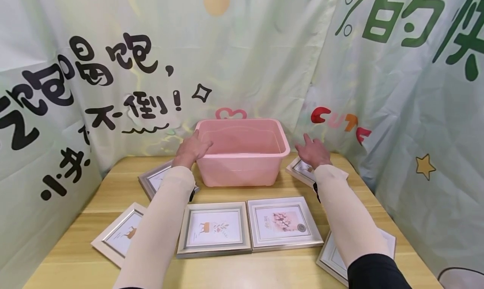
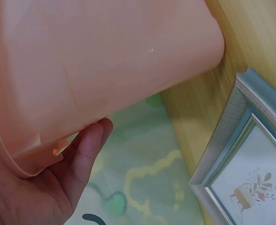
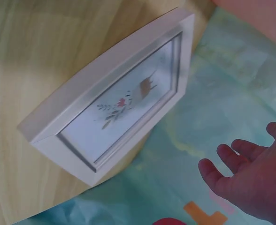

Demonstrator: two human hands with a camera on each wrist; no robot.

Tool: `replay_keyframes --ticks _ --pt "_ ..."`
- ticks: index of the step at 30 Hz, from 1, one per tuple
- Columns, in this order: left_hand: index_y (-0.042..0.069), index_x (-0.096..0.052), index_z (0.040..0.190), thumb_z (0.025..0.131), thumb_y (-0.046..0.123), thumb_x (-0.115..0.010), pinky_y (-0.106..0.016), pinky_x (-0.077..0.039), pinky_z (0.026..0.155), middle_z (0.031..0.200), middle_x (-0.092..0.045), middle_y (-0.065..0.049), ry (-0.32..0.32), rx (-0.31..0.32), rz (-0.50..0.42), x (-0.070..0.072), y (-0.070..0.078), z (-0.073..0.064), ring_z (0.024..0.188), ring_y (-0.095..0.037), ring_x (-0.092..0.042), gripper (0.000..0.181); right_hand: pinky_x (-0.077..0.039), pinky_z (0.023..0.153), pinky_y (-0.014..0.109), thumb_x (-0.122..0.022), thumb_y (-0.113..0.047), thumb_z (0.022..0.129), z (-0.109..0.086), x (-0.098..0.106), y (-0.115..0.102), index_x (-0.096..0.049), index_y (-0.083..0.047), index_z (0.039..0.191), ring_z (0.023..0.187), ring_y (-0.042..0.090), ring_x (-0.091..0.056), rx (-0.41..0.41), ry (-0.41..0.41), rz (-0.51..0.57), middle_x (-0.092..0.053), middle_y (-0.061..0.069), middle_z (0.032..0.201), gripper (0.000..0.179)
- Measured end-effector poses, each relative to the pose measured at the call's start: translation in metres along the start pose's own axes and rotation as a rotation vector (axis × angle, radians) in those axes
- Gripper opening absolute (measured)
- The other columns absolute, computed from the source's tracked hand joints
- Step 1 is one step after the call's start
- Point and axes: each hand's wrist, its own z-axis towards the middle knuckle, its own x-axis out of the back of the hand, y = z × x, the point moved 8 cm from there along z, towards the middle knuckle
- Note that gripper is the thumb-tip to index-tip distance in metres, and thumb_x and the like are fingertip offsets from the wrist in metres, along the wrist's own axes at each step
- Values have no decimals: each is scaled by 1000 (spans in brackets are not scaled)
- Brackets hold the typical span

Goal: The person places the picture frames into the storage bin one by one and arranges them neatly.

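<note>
A pink plastic bin (image 1: 242, 170) stands upright at the back of the table. My left hand (image 1: 191, 149) is at its left rim. In the left wrist view, my left fingers (image 2: 88, 150) curl under the rim against the outer wall (image 2: 128, 51). My right hand (image 1: 314, 151) hovers right of the bin, apart from it, with fingers spread and nothing held. Below it lies a light picture frame (image 1: 300, 171); the right wrist view shows this frame (image 3: 114, 101) with a deer-and-plant print. Beside the bin's left side rests a grey picture frame (image 1: 155, 179), partly behind my left sleeve.
In front of the bin, a deer picture frame (image 1: 215, 228) and a flower picture frame (image 1: 283, 222) lie side by side. Another picture frame (image 1: 122, 234) is at the front left, and one more frame (image 1: 329, 255) sits under my right forearm. A printed curtain (image 1: 257, 49) surrounds the wooden table (image 1: 90, 226).
</note>
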Motion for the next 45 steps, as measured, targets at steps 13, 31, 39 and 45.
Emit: replay_keyframes --ticks 13,31,39,45 --pt "16 -7 157 91 61 -41 -52 -46 98 153 -34 -26 -1 0 -3 -2 -1 0 117 -44 -56 87 -26 104 74 -32 -46 99 -3 -17 25 -8 -11 156 140 53 -20 -87 -42 8 -17 34 154 71" --pt "17 -8 157 90 62 -42 -38 -53 67 142 -47 -28 -4 13 -9 0 0 1 76 -30 -66 88 -26 99 77 -39 -40 96 -10 -17 53 -18 -7 153 131 58 -26 -136 16 40 -27 38 145 69" --pt "17 -7 157 91 62 -41 -52 -45 99 153 -34 -26 -1 1 -15 1 0 1 120 -43 -52 87 -26 100 76 -42 -44 94 -13 -24 65 -18 -9 153 130 59 -23 -174 -3 49 -24 40 144 72" --pt "17 -8 157 90 61 -42 -53 -44 100 154 -33 -25 1 5 -28 1 -2 1 122 -44 -51 87 -28 99 75 -46 -49 92 -20 -28 74 -14 -13 155 128 59 -26 -228 -17 40 -25 41 141 79"
